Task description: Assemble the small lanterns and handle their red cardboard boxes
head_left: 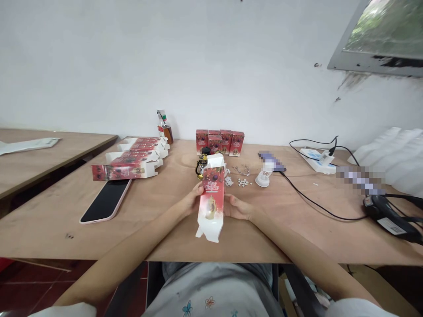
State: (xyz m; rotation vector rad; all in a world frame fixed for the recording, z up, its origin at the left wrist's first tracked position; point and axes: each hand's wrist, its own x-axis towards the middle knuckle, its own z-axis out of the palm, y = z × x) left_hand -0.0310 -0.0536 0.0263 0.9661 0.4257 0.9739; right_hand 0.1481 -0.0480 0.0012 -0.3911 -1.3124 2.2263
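Note:
Between my two hands is a red and white "Merry Christmas" carton (211, 198), its white end flaps loose at top and bottom. My left hand (193, 199) grips its left edge, the thumb on the printed front. On the right edge my right hand (237, 208) is closed around the side, with fingers partly hidden behind the carton. Just beyond it stands a small black and gold lantern (201, 166), partly covered by the carton. Small white round pieces (244, 182), a silvery chain-like bunch (243, 170) and a clear plastic lantern-like part (264, 175) lie to the right.
Several closed red boxes (236, 143) stand by the wall. Unfolded cartons (132, 160) are stacked at left, beside a phone (107, 200). A bottle (165, 130) stands behind. At right are a power strip (317, 161), a black cable (313, 208) and a black device (390, 218).

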